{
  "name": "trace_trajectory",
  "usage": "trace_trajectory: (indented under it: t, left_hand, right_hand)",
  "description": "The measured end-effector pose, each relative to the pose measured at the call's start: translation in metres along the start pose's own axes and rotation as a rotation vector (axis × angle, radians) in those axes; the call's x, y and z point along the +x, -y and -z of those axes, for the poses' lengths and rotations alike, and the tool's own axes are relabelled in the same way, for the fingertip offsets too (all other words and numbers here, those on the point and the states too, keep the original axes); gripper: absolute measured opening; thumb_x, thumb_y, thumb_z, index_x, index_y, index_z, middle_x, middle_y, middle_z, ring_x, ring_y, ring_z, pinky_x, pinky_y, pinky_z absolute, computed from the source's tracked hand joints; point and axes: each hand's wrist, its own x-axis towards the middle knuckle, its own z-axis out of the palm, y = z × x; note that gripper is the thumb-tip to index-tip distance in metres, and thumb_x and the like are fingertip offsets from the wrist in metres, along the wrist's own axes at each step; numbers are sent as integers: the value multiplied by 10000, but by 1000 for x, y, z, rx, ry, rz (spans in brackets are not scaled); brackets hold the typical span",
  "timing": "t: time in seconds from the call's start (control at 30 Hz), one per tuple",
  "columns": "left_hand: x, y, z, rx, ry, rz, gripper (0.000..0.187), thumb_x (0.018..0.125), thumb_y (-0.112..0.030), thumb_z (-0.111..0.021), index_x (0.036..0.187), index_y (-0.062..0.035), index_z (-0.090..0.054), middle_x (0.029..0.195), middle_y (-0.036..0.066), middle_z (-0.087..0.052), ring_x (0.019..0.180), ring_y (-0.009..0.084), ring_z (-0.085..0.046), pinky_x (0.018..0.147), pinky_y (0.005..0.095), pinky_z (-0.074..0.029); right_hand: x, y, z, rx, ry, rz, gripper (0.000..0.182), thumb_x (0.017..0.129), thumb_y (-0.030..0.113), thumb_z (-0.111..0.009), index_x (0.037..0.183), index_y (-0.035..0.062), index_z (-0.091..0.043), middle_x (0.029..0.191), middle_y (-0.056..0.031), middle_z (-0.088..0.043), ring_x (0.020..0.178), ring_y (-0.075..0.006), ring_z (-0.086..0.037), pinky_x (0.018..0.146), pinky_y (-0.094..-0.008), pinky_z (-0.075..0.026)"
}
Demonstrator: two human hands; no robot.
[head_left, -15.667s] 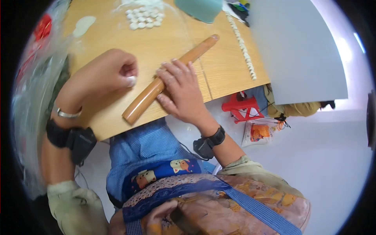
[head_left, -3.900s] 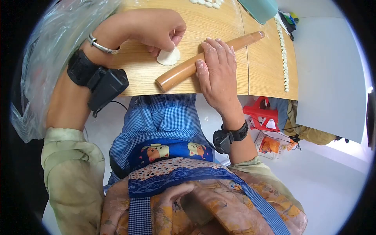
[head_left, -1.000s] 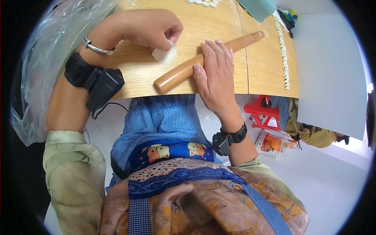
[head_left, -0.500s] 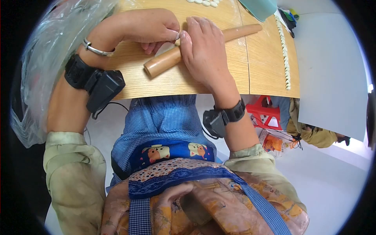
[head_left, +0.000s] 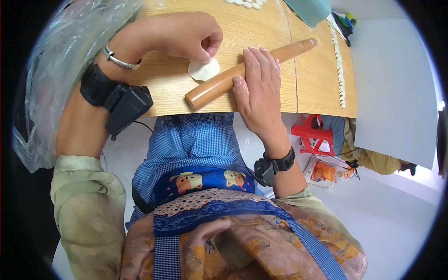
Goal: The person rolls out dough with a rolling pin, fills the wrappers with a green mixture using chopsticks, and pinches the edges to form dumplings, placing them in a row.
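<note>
Between my hands, a wooden rolling pin (head_left: 212, 91) lies slantwise on the wooden table (head_left: 172, 100), its near end toward the front edge. My left hand (head_left: 200, 39) pinches the upper edge of a round white dough piece (head_left: 204, 70) between thumb and fingers. The dough lies just left of the pin, close to it. My right hand (head_left: 259, 88) rests flat over the middle of the pin, fingers stretched across it and thumb near its left part.
A row of small pale dough pieces (head_left: 339, 70) runs along the table's right side, and more white pieces (head_left: 247, 4) lie at the far edge. A teal container (head_left: 310, 11) stands beyond. Clear plastic (head_left: 42, 102) hangs left; a red stool (head_left: 315, 135) is below right.
The rolling pin and my right hand have moved right and toward the front edge. My left hand has shifted slightly right, and more of the dough piece shows.
</note>
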Motion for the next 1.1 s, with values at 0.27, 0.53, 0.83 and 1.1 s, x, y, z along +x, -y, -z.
trace_trajectory:
  t: [0.27,0.53,0.83,1.1]
  left_hand:
    - [0,5,-2,-107,-47,-5,119,743,-65,-688,809,11,-626,701,46,-616,689,110,-579,624,274,-483]
    - [-5,-10,6,-192,17,284,83,787,-56,-644,803,19,-612,645,44,-613,541,119,-598,506,260,-493]
    - [-3,2,4,-181,43,221,93,792,-58,-613,789,34,-597,644,38,-594,537,114,-594,484,263,-481]
    - [-5,-3,8,-200,68,206,97,785,-50,-600,841,27,-583,657,53,-587,528,110,-567,483,261,-463]
  right_hand:
    - [-4,3,1,-3,11,-28,513,959,309,-497,1347,-26,-472,1378,-221,-472,1362,-415,-361,1167,-566,-190]
    - [16,3,-2,-22,-22,22,467,956,303,-514,1279,-34,-520,1292,-221,-531,1294,-410,-431,1142,-564,-230]
    - [68,-3,-27,-5,-93,127,371,943,271,-537,1147,-32,-599,1181,-206,-613,1152,-410,-531,1036,-498,-369]
    - [28,-1,-6,42,-46,56,451,946,285,-529,1279,-20,-544,1306,-207,-545,1278,-404,-444,1132,-541,-259]
